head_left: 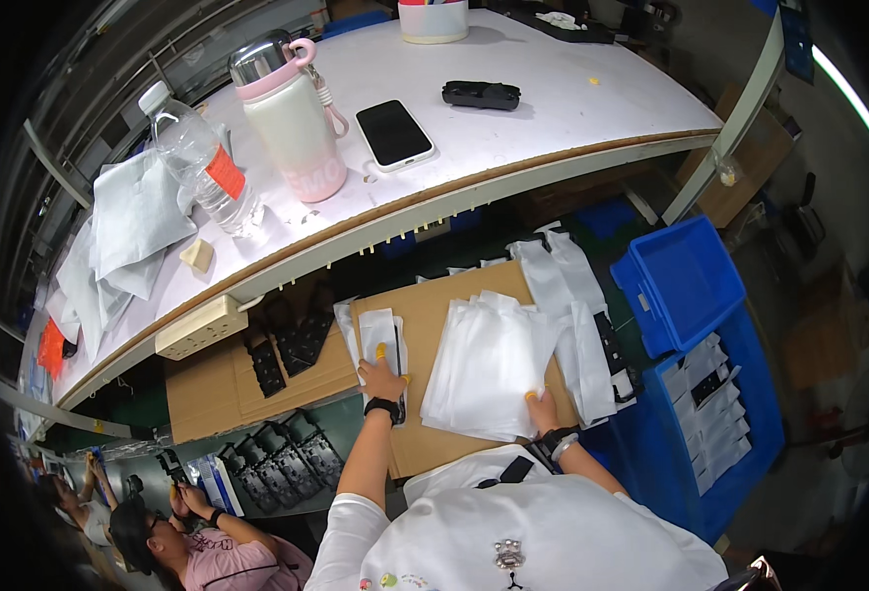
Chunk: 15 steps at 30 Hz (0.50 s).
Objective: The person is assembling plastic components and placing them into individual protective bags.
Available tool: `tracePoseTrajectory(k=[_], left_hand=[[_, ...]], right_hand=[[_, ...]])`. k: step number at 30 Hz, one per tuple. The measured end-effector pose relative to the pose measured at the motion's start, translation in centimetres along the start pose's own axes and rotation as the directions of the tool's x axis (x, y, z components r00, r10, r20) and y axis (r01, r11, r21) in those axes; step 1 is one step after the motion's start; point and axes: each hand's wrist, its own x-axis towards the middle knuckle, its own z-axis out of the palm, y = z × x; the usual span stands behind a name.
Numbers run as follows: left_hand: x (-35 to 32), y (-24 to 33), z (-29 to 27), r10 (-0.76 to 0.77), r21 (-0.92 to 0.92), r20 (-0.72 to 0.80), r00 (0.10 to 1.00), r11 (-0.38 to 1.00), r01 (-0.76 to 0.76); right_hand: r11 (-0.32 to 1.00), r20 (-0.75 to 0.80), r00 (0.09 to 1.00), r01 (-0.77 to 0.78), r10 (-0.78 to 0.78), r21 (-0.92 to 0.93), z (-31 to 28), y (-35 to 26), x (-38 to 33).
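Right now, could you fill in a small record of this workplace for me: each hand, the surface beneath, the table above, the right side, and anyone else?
Left hand: on a narrow white pouch
Right hand: at the lower right corner of a stack of white bags; exact grip unclear
Surface under stack: brown cardboard
Table above: flask, clear bottle, phone, among others
Right side: blue bin
Others: person in pink, lower left
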Motion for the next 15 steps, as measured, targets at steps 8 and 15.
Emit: tracePoseTrajectory(k=[8, 15], left_hand=[[0.1, -2.8, -1.6, -0.063, -0.030, 0.006, 0.998, 0.998, 0.063], [-3.8, 1.0, -7.8, 0.469, -0.888, 0.415, 0.780, 0.023, 0.459]], right_hand=[[0.994, 0.074, 0.995, 0.067, -0.060, -0.085, 1.0, 0.1, -0.1], [0.978, 0.065, 0.996, 0.065, -0.053, -0.196, 1.1, -0.7, -0.2]])
